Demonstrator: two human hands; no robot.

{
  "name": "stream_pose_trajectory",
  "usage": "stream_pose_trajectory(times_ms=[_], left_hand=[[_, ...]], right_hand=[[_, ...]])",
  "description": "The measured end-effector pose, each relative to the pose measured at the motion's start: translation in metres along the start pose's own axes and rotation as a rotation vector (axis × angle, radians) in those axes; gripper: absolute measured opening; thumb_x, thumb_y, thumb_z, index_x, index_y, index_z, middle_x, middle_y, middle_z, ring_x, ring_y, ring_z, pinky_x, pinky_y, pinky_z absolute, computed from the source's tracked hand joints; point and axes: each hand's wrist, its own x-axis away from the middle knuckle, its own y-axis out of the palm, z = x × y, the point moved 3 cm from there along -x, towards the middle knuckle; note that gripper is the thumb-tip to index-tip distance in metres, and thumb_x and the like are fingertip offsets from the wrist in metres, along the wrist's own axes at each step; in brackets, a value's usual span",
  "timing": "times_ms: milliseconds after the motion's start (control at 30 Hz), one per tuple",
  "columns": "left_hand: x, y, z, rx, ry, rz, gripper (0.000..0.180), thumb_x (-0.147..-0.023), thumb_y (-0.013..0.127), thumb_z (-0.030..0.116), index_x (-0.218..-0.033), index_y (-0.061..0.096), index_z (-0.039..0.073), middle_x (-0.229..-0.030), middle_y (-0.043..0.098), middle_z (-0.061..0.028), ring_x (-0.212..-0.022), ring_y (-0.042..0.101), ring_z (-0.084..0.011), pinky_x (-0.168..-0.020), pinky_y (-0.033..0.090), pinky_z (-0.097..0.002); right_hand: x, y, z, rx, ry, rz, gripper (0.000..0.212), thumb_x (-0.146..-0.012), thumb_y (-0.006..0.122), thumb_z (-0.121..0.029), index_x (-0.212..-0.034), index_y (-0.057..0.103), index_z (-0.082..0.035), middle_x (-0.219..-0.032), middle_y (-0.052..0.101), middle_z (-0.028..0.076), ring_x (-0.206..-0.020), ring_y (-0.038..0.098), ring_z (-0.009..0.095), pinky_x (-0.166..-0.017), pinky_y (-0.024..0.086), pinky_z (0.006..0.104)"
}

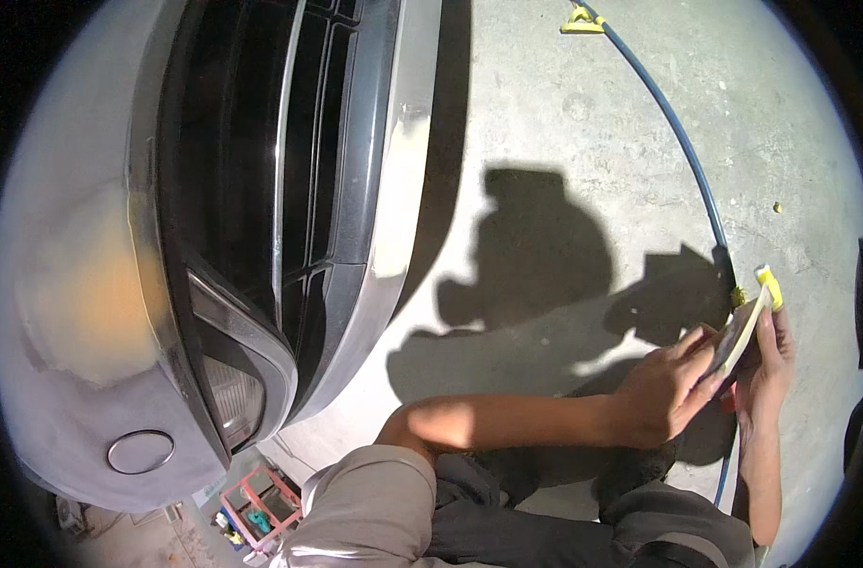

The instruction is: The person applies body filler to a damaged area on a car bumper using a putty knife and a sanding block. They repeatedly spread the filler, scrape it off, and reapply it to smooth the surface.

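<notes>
At the right, both my hands are raised over the floor around a flat sanding pad (737,333) with a dark grey face and a pale yellow edge. My left hand (663,393) reaches across with its fingers bent against the dark face. On the far side, my right hand (770,364) grips the pale edge, thumb along it. Just above the right fingers shows a bright yellow piece (770,287); I cannot tell whether it belongs to the pad. Partly hidden behind the hands is a small red piece (729,398).
The front of a grey car (81,417) fills the left, with a black grille (228,123), a lamp (232,393) and a yellowish patch (109,284). A blue hose (673,118) curves over the concrete floor (545,85) behind my hands. A pink-red frame cart (261,506) stands lower left.
</notes>
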Motion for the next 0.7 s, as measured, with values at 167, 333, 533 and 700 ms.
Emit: stream_pose_trajectory(times_ms=[167,333,533,700], left_hand=[[0.019,-0.024,-0.019,-0.058,-0.183,0.049,0.033,-0.103,0.054,0.015,-0.126,0.049,-0.007,-0.112,0.057,-0.0286,-0.095,0.064,-0.0453,-0.084,0.050,-0.0499],[0.059,-0.054,-0.037,-0.216,-0.237,0.135,0.042,-0.106,0.051,0.025,-0.133,0.048,-0.007,-0.112,0.058,-0.0295,-0.098,0.061,-0.0452,-0.088,0.049,-0.0519],[0.082,-0.066,-0.038,-0.164,-0.485,0.042,0.043,-0.107,0.052,0.025,-0.136,0.047,-0.005,-0.120,0.059,-0.0308,-0.105,0.060,-0.0508,-0.090,0.048,-0.0526],[0.090,-0.076,-0.032,-0.022,-0.625,0.174,0.039,-0.107,0.052,0.024,-0.131,0.050,-0.007,-0.117,0.059,-0.0305,-0.103,0.059,-0.0520,-0.088,0.047,-0.0522]], right_hand=[[-0.043,0.028,-0.048,0.126,-0.357,0.355,0.061,-0.105,0.066,-0.021,-0.154,0.043,0.008,-0.133,0.065,0.015,-0.119,0.062,0.018,-0.103,0.048,0.0328],[-0.049,0.178,-0.061,0.593,-0.683,-0.036,0.061,-0.102,0.066,-0.029,-0.148,0.050,0.007,-0.108,0.069,0.013,-0.090,0.063,0.016,-0.078,0.053,0.0342],[-0.038,0.324,-0.064,0.664,-1.080,-0.421,0.041,-0.091,0.080,-0.034,-0.106,0.065,0.000,-0.093,0.063,0.016,-0.079,0.064,0.030,-0.073,0.050,0.0431],[-0.043,0.367,-0.068,0.534,-1.282,-0.282,0.051,-0.087,0.083,-0.038,-0.107,0.064,0.006,-0.090,0.062,0.015,-0.077,0.063,0.029,-0.075,0.046,0.0443]])
